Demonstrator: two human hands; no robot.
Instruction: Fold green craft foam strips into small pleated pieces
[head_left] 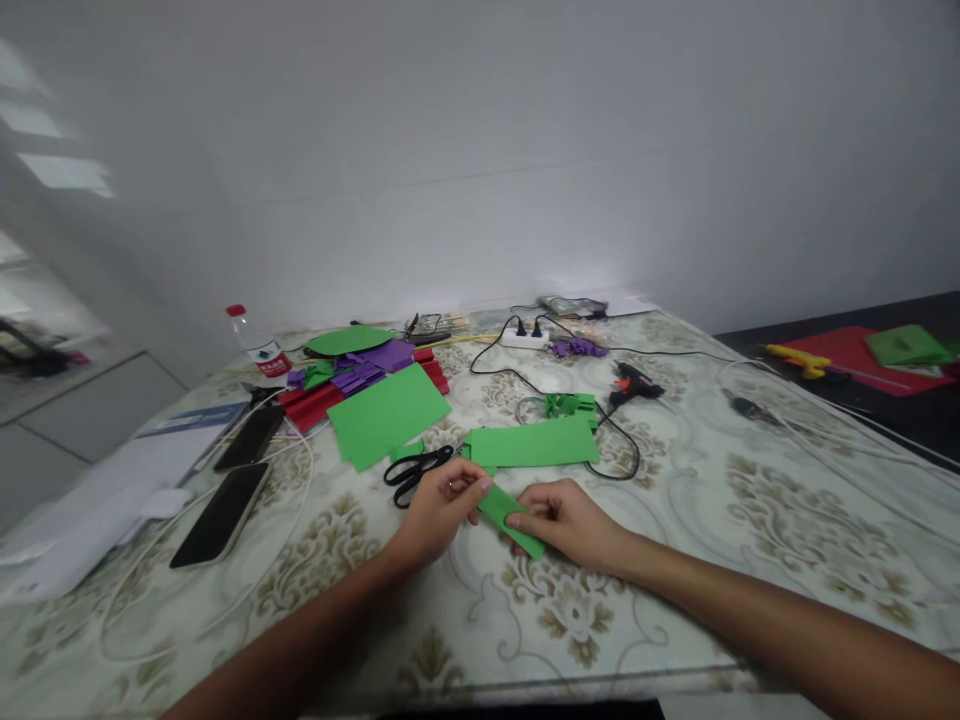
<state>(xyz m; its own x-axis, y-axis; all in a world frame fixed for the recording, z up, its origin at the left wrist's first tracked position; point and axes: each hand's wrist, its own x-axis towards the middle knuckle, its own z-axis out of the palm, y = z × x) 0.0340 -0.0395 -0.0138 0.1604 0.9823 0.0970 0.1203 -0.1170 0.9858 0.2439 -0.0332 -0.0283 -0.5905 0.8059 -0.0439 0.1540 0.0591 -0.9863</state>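
Between my two hands is a narrow strip of green paper [512,514], slanting down to the right above the patterned tablecloth. My left hand [444,500] pinches its upper left end. Thumb on top, my right hand [564,522] grips the strip near its lower right end. Just behind the hands lies a larger green paper rectangle [532,443]. Black-handled scissors [417,470] rest beside my left hand, their blades partly covered by green paper. Farther back are small cut green pieces [571,407].
Left of centre, green sheets [390,412] overlap purple and red paper. Two phones [221,515] and white cables lie at left, with a bottle [259,347] behind. A glue gun [634,384] and a power strip [525,339] stand toward the back. Yellow-handled scissors [801,358] lie far right.
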